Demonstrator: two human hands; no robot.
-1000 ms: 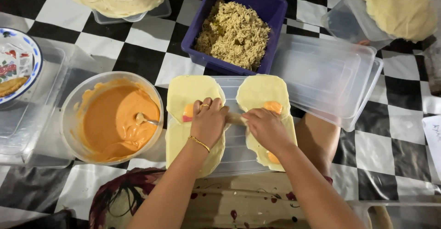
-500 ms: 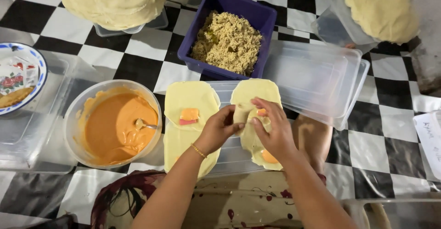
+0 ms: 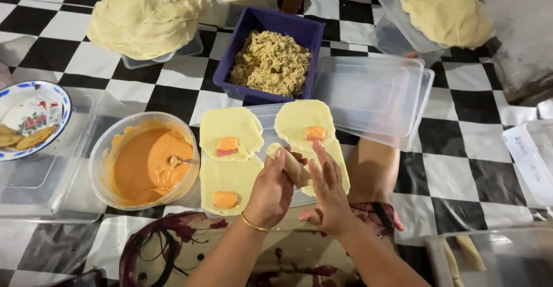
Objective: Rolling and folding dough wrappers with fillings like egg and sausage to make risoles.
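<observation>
My left hand and my right hand both hold a pale rolled wrapper between them, lifted just above a clear lid on my lap. Three flat yellow wrappers lie on that lid: one at upper left, one at lower left and one at upper right. Each carries a small orange and pink piece of filling, such as the orange piece on the lower left wrapper. A gold bracelet circles my left wrist.
A clear bowl of orange sauce with a spoon sits left. A blue tub of shredded filling stands behind. Stacks of wrappers, empty clear containers and a patterned plate ring the checkered floor.
Both hands went from pressing the right-hand wrapper flat to rolling it up. They now hold the finished roll lifted off the lid.
</observation>
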